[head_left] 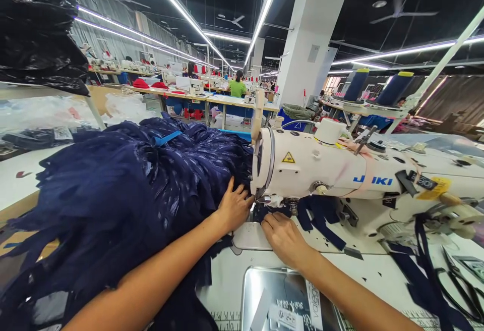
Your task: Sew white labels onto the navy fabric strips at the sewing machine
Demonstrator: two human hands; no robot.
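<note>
A white sewing machine stands on the table, its needle end facing left. A big heap of navy blue fabric pieces fills the left half of the view. My left hand rests on the navy fabric right beside the needle, its fingers bent and pressed down on the cloth. My right hand lies on the table just in front of the presser foot, fingers curled onto a navy fabric strip at the needle plate. The fingertips of both hands are partly hidden.
Navy strips lie under the machine arm and further strips at the right. A metal tray sits at the table's near edge. Black plastic hangs at upper left. Thread cones stand behind; other people work at far tables.
</note>
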